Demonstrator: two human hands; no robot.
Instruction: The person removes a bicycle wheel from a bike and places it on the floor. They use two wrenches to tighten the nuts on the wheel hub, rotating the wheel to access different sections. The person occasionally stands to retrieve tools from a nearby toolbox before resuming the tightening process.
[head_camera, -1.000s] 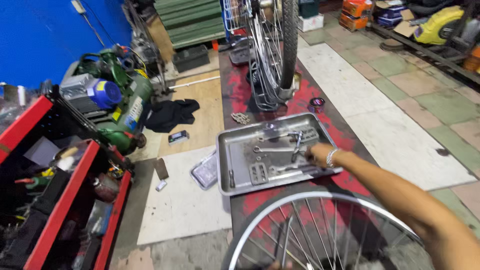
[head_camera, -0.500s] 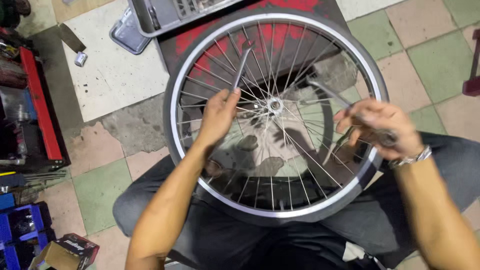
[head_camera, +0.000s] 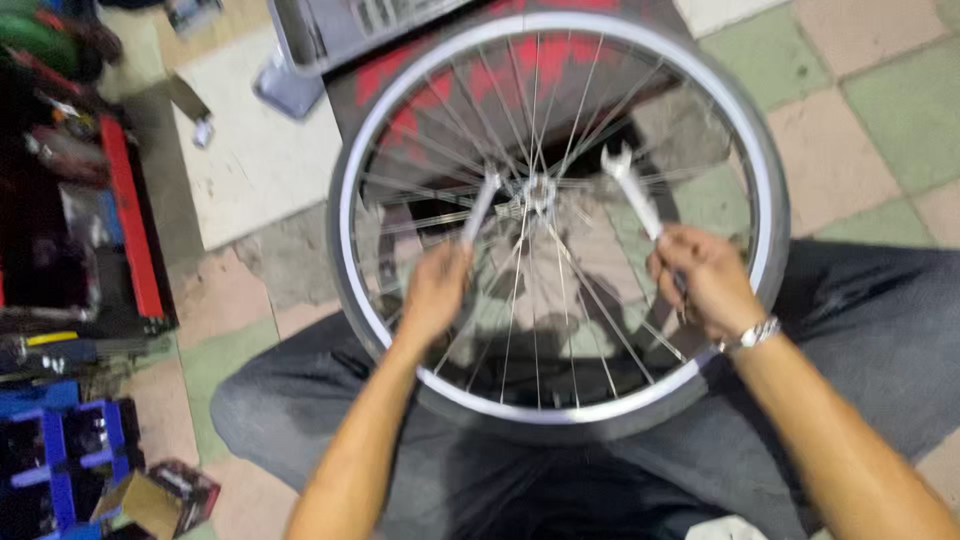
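The floor (head_camera: 880, 110) is tiled in worn green and pinkish squares, with a pale board (head_camera: 262, 170) laid on it up and to the left of the bicycle wheel (head_camera: 560, 215); a grey metal tray (head_camera: 345, 25) sits just beyond the wheel's far rim, and a red tool chest (head_camera: 125, 225) stands well off to the wheel's left. The wheel lies flat across the seated person's lap, on grey trousers (head_camera: 870, 320), its silver rim inside a dark tyre, thin spokes running to the hub at the centre. The left hand (head_camera: 437, 292) is closed around a wrench (head_camera: 480, 205) whose head reaches in beside the hub, though blur makes its shape hard to read. The right hand (head_camera: 705, 278), wearing a metal watch (head_camera: 757, 333), grips an open-ended spanner (head_camera: 632, 185) pointing toward the hub from the right. Compared with half a second ago, both hands have drawn closer to the hub and the view has shifted slightly, the spanner's open end now showing clearly above the spokes.
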